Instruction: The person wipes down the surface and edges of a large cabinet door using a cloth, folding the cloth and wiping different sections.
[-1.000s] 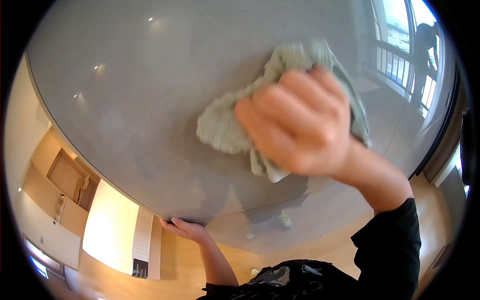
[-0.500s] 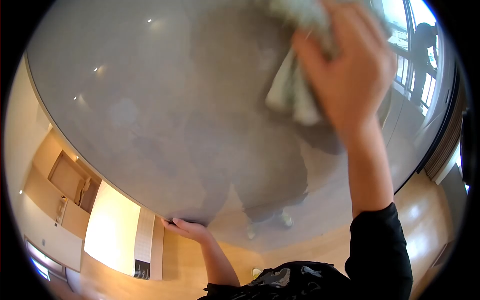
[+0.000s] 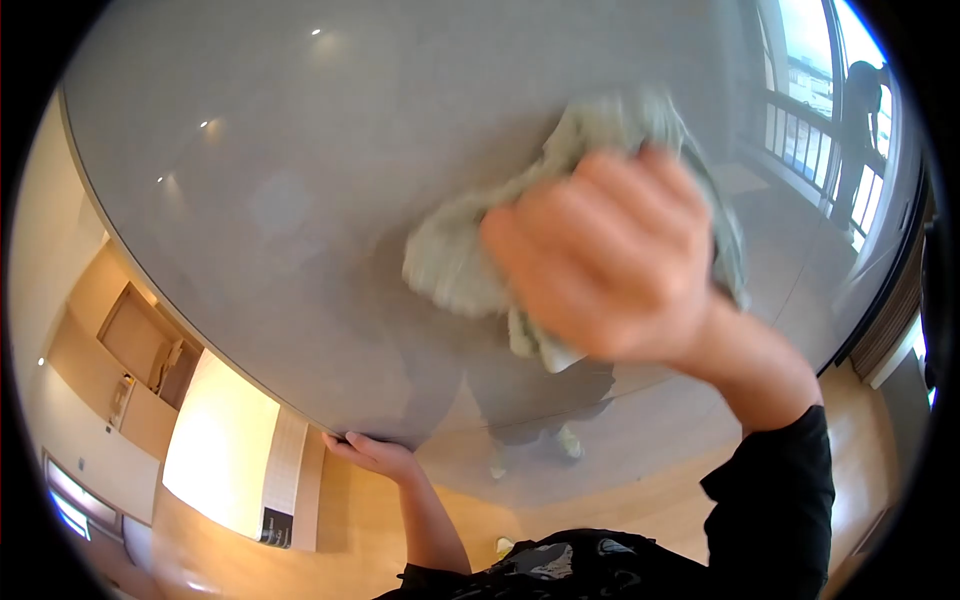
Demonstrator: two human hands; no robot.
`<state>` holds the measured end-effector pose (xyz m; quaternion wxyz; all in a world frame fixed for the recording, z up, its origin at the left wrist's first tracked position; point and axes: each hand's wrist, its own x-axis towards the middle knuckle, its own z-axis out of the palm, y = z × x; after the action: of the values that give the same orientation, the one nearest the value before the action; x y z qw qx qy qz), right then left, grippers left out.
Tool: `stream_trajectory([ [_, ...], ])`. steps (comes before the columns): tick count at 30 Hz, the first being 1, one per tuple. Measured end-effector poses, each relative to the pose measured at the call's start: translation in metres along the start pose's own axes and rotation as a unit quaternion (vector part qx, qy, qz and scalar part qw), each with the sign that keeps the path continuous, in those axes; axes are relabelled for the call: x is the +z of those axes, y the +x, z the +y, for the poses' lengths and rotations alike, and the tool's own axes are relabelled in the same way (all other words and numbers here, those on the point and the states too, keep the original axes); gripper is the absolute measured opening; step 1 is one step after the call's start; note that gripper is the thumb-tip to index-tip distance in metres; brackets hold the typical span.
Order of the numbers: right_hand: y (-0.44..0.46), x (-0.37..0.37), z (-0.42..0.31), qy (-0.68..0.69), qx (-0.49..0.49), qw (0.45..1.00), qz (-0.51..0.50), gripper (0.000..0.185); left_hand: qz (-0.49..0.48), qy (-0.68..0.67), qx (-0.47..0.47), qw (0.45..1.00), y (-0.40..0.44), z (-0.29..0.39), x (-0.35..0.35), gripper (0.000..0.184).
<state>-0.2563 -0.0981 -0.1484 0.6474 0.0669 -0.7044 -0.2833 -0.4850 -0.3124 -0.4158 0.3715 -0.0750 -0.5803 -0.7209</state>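
Observation:
A glossy grey panel [image 3: 300, 250] fills most of the head view and mirrors my body and a window. My right hand [image 3: 610, 260], blurred by motion, is closed on a pale green cloth [image 3: 455, 260] against the panel, right of the middle. The cloth spreads out to the left, above and below the fist. At the panel's lower edge, my left hand [image 3: 370, 455] rests against the rim with its palm up and fingers stretched, partly under the edge.
Wooden shelving [image 3: 145, 340] and a bright white panel [image 3: 220, 450] stand at the lower left. Light wood floor [image 3: 370, 520] lies below. A dark frame edge and a ribbed strip [image 3: 890, 345] run along the right.
My right hand and the cloth went up and to the right, then came back down and left to nearly their earlier place. My left hand stays at the panel's edge.

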Motion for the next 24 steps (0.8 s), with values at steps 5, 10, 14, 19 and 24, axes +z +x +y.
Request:
stream_trajectory([
  [5,0.012,0.018,0.008,0.008,0.034,0.996,0.082,0.025,0.0,-0.029,-0.018,0.999,0.004,-0.001,0.0,0.057],
  [10,0.014,0.016,0.018,-0.028,0.044,0.991,0.121,0.017,0.014,0.003,0.002,1.0,0.008,-0.012,0.001,0.055],
  [14,0.011,0.011,0.014,-0.004,0.056,0.994,0.09,0.028,0.017,-0.036,-0.029,0.999,0.003,-0.004,0.002,0.054],
  [19,0.012,0.018,0.004,0.019,0.002,0.998,0.068,0.031,0.031,0.008,0.015,0.999,0.008,-0.015,-0.002,0.053],
  [24,0.013,0.025,-0.013,0.027,0.065,0.994,0.08,0.034,0.005,0.001,0.03,1.0,0.019,-0.029,-0.006,0.053],
])
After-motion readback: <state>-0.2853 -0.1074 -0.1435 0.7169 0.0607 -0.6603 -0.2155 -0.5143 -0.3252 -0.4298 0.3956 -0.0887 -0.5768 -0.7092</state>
